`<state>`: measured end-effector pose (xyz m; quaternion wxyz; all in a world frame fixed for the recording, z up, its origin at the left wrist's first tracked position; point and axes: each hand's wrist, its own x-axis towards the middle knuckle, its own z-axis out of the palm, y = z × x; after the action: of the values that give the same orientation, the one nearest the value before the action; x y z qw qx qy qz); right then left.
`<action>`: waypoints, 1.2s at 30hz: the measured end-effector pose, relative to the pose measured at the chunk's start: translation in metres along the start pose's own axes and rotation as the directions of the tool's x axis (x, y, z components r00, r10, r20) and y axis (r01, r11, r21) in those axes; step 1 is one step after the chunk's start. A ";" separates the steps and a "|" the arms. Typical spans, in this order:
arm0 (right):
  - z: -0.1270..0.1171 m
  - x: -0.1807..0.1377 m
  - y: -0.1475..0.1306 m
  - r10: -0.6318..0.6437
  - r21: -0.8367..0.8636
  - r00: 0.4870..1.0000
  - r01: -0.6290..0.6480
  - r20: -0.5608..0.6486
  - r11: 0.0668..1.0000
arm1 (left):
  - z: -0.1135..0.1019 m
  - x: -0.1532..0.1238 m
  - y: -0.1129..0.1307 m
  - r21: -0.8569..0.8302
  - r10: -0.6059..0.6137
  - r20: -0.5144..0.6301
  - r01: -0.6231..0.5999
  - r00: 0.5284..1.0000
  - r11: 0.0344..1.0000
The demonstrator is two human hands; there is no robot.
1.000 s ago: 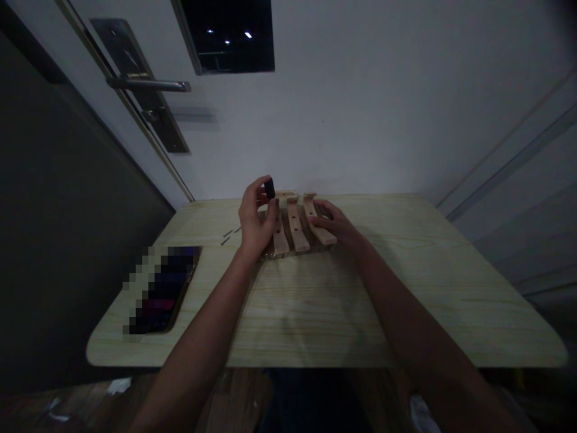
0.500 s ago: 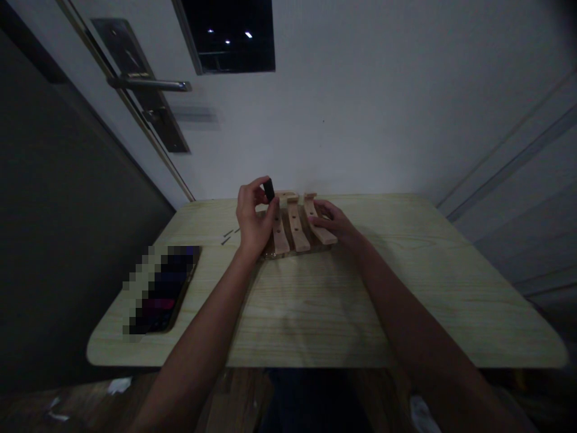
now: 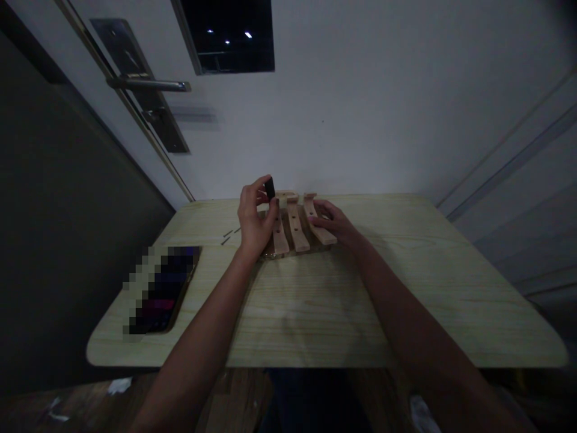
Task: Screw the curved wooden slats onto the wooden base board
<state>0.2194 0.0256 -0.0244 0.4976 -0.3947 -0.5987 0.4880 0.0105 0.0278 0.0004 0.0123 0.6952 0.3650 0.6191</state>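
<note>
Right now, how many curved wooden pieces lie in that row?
3: left piece by the left hand, middle piece between, right piece touched by the right hand. The hands may hide more.

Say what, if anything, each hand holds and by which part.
Left hand: small black rectangular block, pinched top and bottom. Right hand: touching the rightmost curved pale wooden strip near its middle; grip unclear.

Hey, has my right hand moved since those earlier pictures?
No; judged against the door handle, your right hand shows no visible shift in any direction.
</note>
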 end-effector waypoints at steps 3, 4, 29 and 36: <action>0.000 0.001 0.001 0.011 -0.014 1.000 -0.011 -0.008 1.000 | 0.000 0.000 0.000 -0.018 -0.009 0.025 0.009 1.000 1.000; 0.000 0.001 0.002 0.011 -0.021 1.000 -0.012 -0.014 1.000 | 0.000 0.000 0.000 -0.026 -0.010 0.028 0.011 1.000 1.000; -0.001 0.001 0.002 0.027 -0.042 0.999 -0.029 -0.027 0.999 | 0.000 0.000 0.004 -0.163 -0.144 0.047 0.150 0.988 0.975; -0.001 0.000 -0.002 0.030 -0.053 1.000 -0.030 0.008 0.998 | -0.001 0.000 0.007 -0.155 -0.125 0.097 0.139 0.987 0.978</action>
<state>0.2200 0.0251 -0.0225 0.4769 -0.4146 -0.6077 0.4810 0.0134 0.0227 0.0043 0.1254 0.6922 0.3582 0.6138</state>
